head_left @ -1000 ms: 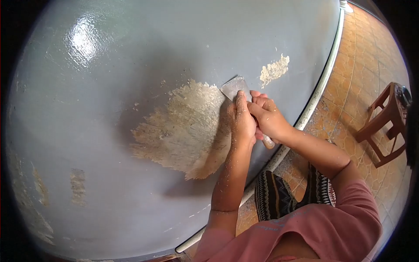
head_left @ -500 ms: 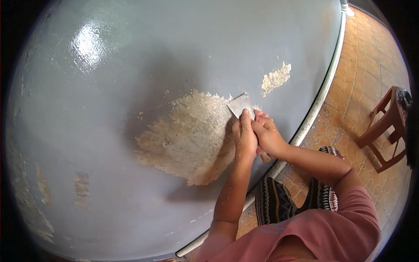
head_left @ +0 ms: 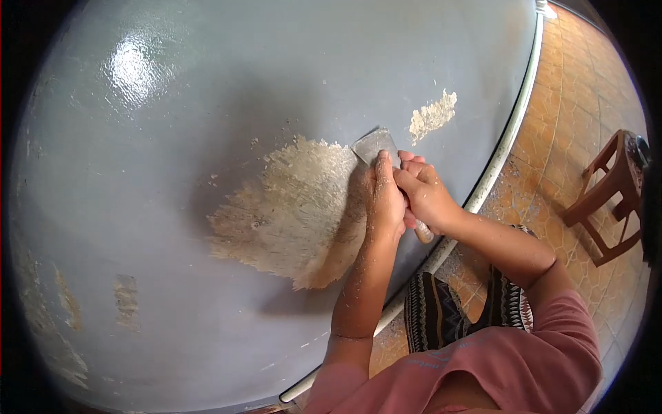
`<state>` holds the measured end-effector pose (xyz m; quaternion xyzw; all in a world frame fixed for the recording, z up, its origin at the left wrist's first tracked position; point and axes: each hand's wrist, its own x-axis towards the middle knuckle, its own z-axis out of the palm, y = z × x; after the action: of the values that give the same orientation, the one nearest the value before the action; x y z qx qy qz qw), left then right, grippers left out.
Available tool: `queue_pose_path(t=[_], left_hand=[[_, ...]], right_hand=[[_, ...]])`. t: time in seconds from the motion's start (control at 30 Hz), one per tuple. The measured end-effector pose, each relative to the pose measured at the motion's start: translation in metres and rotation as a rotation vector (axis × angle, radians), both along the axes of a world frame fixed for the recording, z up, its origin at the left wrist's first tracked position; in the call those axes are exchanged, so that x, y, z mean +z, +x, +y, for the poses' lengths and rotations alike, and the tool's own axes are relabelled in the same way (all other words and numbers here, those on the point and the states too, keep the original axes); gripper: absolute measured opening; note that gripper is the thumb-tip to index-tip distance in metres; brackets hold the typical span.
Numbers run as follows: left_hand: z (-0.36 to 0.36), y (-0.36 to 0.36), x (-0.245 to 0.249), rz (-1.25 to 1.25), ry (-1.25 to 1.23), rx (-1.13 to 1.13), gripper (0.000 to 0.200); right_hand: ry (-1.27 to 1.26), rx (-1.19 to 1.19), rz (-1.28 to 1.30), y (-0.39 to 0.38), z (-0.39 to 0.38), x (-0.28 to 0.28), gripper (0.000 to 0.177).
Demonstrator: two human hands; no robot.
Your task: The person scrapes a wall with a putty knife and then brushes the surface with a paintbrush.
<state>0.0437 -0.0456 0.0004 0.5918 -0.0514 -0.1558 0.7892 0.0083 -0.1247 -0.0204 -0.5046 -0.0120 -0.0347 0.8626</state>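
The work in hand looked to be scraping: a broad-bladed scraper (head_left: 373,143) lay at the upper right rim of the large rough patch (head_left: 296,214), just above and right of the frame's centre, its front edge turned toward the upper left over the grey painted surface (head_left: 214,96). The next move seemed to call for firm, even pressure with the blade kept low, so that its edge would slip under the coating rather than gouge it (whether the whole edge touched was hard to tell). Both hands were closed on the one tool. The left hand (head_left: 386,200) had its thumb stretched up onto the blade, its other fingers largely hidden; the right hand (head_left: 429,196) was curled close beside it around the handle, whose end poked out below. The left forearm rose steeply from the bottom of the frame, while the right came in slantwise from the lower right, its elbow bent, and pale flecks dotted both. A smaller pale patch (head_left: 433,116) showed at the upper right, a light pipe (head_left: 505,148) curved beyond it, and a brown stool (head_left: 607,186) stood on the tiled floor (head_left: 555,117) at the right.
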Motion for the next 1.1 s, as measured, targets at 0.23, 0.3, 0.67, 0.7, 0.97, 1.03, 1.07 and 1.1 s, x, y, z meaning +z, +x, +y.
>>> queue_pose_path(t=[0.23, 0.3, 0.67, 0.7, 0.97, 1.03, 1.07, 1.1], left_hand=[[0.008, -0.006, -0.001, -0.096, 0.167, 0.043, 0.044], [0.004, 0.003, -0.001, -0.065, 0.037, 0.004, 0.042], [0.003, -0.005, 0.003, -0.046, 0.109, 0.013, 0.043], [0.008, -0.008, -0.005, -0.051, 0.092, 0.035, 0.042], [-0.002, 0.013, 0.015, -0.222, 0.177, -0.049, 0.043], [-0.004, 0.008, 0.007, -0.19, 0.152, -0.014, 0.042], [0.001, 0.002, -0.011, -0.144, 0.127, 0.029, 0.042], [0.003, -0.003, -0.018, -0.047, 0.004, 0.088, 0.042]], right_hand=[[-0.032, -0.032, -0.038, 0.001, 0.008, -0.004, 0.036], [0.0, 0.008, 0.01, 0.0, 0.004, 0.006, 0.035], [0.047, 0.069, 0.005, 0.001, 0.001, -0.008, 0.035], [0.017, 0.044, 0.024, -0.004, 0.008, -0.012, 0.034], [0.046, 0.004, -0.087, 0.016, -0.008, 0.004, 0.031], [-0.05, -0.058, -0.012, 0.0, -0.001, 0.001, 0.028], [-0.092, -0.087, 0.028, -0.005, 0.003, -0.001, 0.026], [-0.085, -0.063, 0.022, -0.003, 0.001, 0.0, 0.026]])
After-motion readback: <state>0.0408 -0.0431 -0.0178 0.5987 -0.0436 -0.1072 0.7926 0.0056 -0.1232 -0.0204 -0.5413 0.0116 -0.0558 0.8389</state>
